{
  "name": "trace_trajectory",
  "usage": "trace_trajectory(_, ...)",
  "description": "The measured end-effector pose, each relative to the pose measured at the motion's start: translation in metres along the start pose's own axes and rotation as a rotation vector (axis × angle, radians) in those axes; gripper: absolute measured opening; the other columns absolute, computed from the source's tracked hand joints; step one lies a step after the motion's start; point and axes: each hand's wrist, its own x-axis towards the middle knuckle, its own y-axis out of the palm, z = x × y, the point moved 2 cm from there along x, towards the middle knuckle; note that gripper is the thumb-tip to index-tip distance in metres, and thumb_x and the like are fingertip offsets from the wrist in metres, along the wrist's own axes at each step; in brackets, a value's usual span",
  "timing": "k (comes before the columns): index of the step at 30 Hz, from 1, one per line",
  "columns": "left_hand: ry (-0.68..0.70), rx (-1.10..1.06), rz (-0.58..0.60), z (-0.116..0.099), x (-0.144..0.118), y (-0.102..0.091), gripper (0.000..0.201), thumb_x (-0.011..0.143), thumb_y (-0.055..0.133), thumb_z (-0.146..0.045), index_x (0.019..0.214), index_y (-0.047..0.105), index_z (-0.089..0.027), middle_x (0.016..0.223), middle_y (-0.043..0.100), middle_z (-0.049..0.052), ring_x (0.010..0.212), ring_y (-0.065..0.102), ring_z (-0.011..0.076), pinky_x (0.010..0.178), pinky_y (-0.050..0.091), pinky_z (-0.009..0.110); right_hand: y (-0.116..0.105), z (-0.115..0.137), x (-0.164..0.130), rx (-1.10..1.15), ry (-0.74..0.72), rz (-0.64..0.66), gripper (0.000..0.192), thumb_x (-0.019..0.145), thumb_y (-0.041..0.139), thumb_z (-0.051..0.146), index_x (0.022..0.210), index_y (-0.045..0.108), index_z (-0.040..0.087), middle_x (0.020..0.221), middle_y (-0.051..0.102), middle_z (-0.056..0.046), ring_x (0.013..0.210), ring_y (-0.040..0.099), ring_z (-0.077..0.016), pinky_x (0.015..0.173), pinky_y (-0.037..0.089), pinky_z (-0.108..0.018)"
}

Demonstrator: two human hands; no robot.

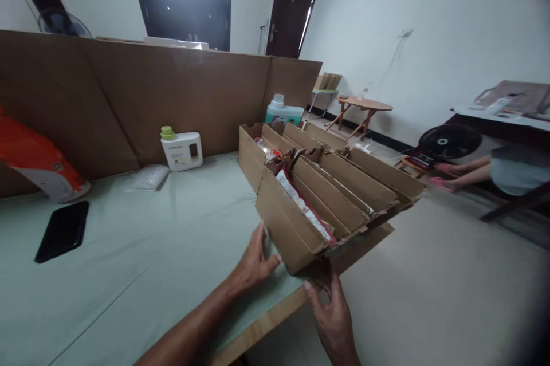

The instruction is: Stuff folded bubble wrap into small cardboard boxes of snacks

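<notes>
Cardboard boxes (286,234) with several long, narrow compartments sit tilted in view at the right side of the table, partly past its edge. A red and white printed packet (303,205) lies in the left front compartment, and red and clear wrapped packets (267,150) are in one behind it. My left hand (253,263) is open beside the near left wall, thumb and fingers apart, fingertips at the cardboard. Low at the front end is my right hand (332,303), thumb and fingers apart; some of its fingertips are in shadow under the box's front edge.
A black phone (63,231), an orange and white pack (43,160), a clear plastic packet (148,177) and a white jug (183,151) stand or lie on the left. Behind the boxes is a teal bottle (283,111). A cardboard screen (193,91) borders the table. At right, a person's legs (472,171) show near a fan.
</notes>
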Motion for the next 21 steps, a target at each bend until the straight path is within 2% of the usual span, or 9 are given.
trace_trajectory(3, 0.089, 0.134, 0.058, 0.012, -0.013, 0.023, 0.096, 0.086, 0.065, -0.05, 0.161, 0.02, -0.01, 0.168, 0.021, 0.021, 0.156, 0.018, 0.0364, 0.128, 0.013, 0.054, 0.004, -0.007, 0.006, 0.005, -0.032, 0.016, 0.074, 0.091, 0.063, 0.052, 0.153, 0.043, 0.018, 0.139, 0.062, -0.017, 0.121, 0.065, -0.0303, 0.104, 0.052, -0.048)
trace_trajectory(6, 0.098, 0.203, 0.049, 0.013, -0.018, 0.032, 0.093, 0.085, 0.063, -0.041, 0.161, 0.02, -0.01, 0.169, 0.016, 0.019, 0.158, 0.013, 0.0351, 0.129, 0.013, 0.054, 0.008, -0.008, 0.013, -0.027, -0.098, 0.001, 0.074, 0.091, 0.063, 0.051, 0.154, 0.042, 0.018, 0.15, 0.052, -0.018, 0.137, 0.052, -0.0337, 0.114, 0.042, -0.055)
trace_trajectory(9, 0.07, 0.249, 0.078, 0.008, -0.01, 0.034, 0.096, 0.082, 0.063, -0.037, 0.161, 0.018, -0.005, 0.17, 0.012, 0.021, 0.158, 0.009, 0.0342, 0.129, 0.012, 0.053, 0.012, -0.008, 0.016, -0.075, -0.159, -0.018, 0.072, 0.094, 0.06, 0.049, 0.156, 0.039, 0.018, 0.153, 0.049, -0.018, 0.139, 0.05, -0.0341, 0.114, 0.042, -0.055)
trace_trajectory(12, 0.025, 0.264, 0.121, 0.004, 0.0, 0.032, 0.101, 0.078, 0.065, -0.033, 0.161, 0.017, -0.006, 0.17, 0.011, 0.02, 0.158, 0.008, 0.034, 0.129, 0.012, 0.053, 0.014, -0.011, 0.016, -0.161, -0.231, -0.017, 0.071, 0.096, 0.058, 0.045, 0.158, 0.036, 0.019, 0.155, 0.046, -0.018, 0.14, 0.049, -0.0348, 0.112, 0.044, -0.054)
trace_trajectory(16, 0.012, 0.257, 0.154, 0.006, 0.01, 0.028, 0.104, 0.074, 0.069, -0.032, 0.162, 0.019, -0.012, 0.17, 0.014, 0.018, 0.158, 0.011, 0.0351, 0.128, 0.013, 0.055, 0.019, -0.017, 0.012, -0.267, -0.361, -0.032, 0.069, 0.099, 0.056, 0.042, 0.16, 0.032, 0.02, 0.155, 0.046, -0.019, 0.141, 0.047, -0.0358, 0.11, 0.045, -0.055)
trace_trajectory(21, 0.061, 0.337, 0.154, 0.008, 0.008, 0.027, 0.096, 0.076, 0.065, -0.028, 0.161, 0.022, -0.013, 0.168, 0.021, 0.019, 0.156, 0.021, 0.0355, 0.127, 0.021, 0.056, 0.024, -0.018, 0.009, -0.33, -0.467, -0.065, 0.062, 0.101, 0.052, 0.043, 0.156, 0.038, 0.018, 0.153, 0.047, -0.02, 0.14, 0.048, -0.0358, 0.109, 0.045, -0.054)
